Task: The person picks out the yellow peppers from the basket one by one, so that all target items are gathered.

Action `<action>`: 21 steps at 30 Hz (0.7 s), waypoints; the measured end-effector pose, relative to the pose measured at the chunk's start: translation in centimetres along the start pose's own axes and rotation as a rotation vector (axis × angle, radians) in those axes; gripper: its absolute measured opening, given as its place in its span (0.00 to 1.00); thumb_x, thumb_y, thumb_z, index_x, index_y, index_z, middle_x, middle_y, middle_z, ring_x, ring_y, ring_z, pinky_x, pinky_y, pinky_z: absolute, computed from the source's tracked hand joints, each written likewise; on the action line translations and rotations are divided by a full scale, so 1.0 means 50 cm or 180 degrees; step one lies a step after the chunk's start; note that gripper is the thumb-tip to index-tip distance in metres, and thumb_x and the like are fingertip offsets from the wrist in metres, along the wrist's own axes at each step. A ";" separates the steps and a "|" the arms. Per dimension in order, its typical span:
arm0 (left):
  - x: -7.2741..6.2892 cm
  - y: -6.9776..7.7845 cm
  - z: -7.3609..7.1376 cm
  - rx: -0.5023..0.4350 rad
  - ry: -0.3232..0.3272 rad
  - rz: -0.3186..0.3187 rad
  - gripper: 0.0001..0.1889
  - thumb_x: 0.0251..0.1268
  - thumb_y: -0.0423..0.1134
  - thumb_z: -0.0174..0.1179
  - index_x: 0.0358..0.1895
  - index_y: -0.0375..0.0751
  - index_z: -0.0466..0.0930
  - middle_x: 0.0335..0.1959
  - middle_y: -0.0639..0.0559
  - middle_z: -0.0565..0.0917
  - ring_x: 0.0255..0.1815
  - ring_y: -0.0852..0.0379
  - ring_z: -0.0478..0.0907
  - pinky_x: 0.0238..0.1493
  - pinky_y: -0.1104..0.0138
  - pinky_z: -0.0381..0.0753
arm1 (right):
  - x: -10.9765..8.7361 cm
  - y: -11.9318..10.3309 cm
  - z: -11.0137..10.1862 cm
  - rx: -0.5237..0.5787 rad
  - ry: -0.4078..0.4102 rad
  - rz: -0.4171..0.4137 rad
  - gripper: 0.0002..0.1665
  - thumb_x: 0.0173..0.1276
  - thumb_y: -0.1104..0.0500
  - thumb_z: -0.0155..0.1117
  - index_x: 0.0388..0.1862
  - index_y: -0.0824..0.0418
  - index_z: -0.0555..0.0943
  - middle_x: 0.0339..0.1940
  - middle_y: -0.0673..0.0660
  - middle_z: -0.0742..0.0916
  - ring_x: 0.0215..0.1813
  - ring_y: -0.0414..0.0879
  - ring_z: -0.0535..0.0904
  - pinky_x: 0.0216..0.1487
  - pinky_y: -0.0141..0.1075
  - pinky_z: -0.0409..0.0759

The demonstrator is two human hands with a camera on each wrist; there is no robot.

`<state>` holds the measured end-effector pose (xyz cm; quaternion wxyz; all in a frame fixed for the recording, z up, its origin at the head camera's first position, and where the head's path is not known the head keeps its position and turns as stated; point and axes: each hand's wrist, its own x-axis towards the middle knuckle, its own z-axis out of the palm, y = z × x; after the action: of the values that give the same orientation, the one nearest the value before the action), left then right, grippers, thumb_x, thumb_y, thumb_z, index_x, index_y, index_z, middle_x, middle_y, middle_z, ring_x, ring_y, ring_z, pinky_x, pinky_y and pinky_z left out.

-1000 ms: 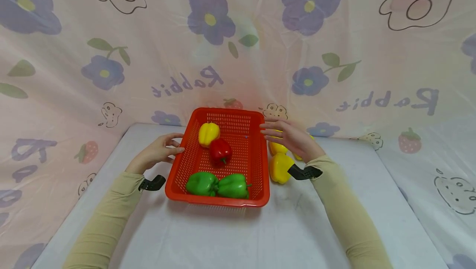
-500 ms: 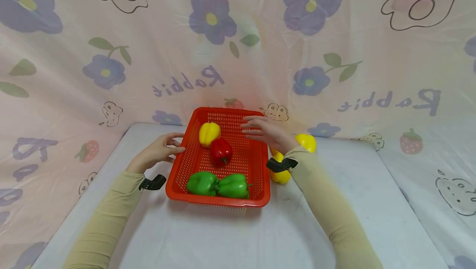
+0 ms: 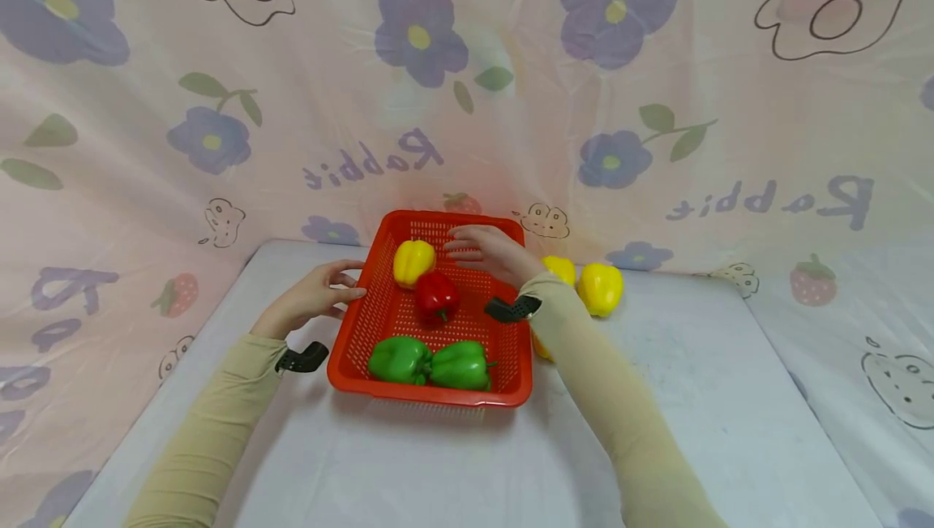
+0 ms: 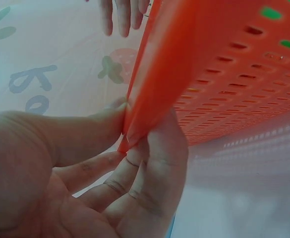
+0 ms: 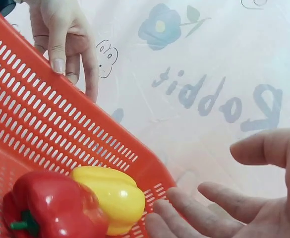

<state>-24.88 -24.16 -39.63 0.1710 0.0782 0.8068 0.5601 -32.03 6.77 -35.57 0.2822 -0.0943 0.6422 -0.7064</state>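
Observation:
A red plastic basket [image 3: 511,394] with slotted walls holds a yellow bell pepper [image 3: 413,263], a red bell pepper [image 3: 437,296] and two green bell peppers [image 3: 399,360]. My left hand [image 3: 315,298] pinches the basket's left rim; in the left wrist view its thumb and fingers [image 4: 159,163] close round the red edge. Over the basket's back right part hovers my right hand [image 3: 492,252], holding nothing. Its fingers [image 5: 224,198] are spread and relaxed in the right wrist view, near the yellow pepper there.
Several yellow bell peppers [image 3: 601,289] lie on the white table [image 3: 700,382] right of the basket, one partly hidden by the right sleeve [image 3: 606,374]. A printed cloth [image 3: 467,147] with flowers hangs behind the table.
My right hand has moved left from beside the basket's right rim to above its inside. The left hand and the basket stay where they were.

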 end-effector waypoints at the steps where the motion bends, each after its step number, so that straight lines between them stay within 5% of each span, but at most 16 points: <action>1: 0.000 0.000 0.000 -0.0003 -0.0002 -0.0006 0.33 0.68 0.33 0.58 0.72 0.32 0.54 0.48 0.32 0.71 0.38 0.49 0.79 0.37 0.56 0.84 | 0.006 0.003 0.002 0.0029 0.0004 0.0023 0.24 0.78 0.57 0.47 0.67 0.68 0.66 0.66 0.71 0.70 0.65 0.62 0.68 0.67 0.50 0.63; 8: -0.001 0.001 -0.003 0.0032 0.0004 -0.0014 0.33 0.68 0.35 0.58 0.72 0.33 0.54 0.47 0.32 0.72 0.40 0.48 0.79 0.37 0.56 0.84 | 0.037 0.023 0.006 0.0234 0.0033 0.0149 0.25 0.76 0.57 0.49 0.66 0.69 0.66 0.67 0.72 0.68 0.68 0.65 0.63 0.68 0.51 0.62; 21: 0.001 0.000 -0.002 0.0048 0.0022 -0.0035 0.33 0.69 0.34 0.57 0.72 0.33 0.54 0.47 0.32 0.72 0.39 0.48 0.79 0.38 0.55 0.84 | 0.064 0.044 0.018 0.0086 0.0076 0.0334 0.29 0.77 0.56 0.47 0.71 0.69 0.60 0.67 0.70 0.70 0.68 0.63 0.65 0.67 0.49 0.63</action>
<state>-24.95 -24.25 -39.61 0.1706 0.0731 0.8120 0.5533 -33.61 4.33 -38.25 0.3124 -0.0482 0.6400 -0.7003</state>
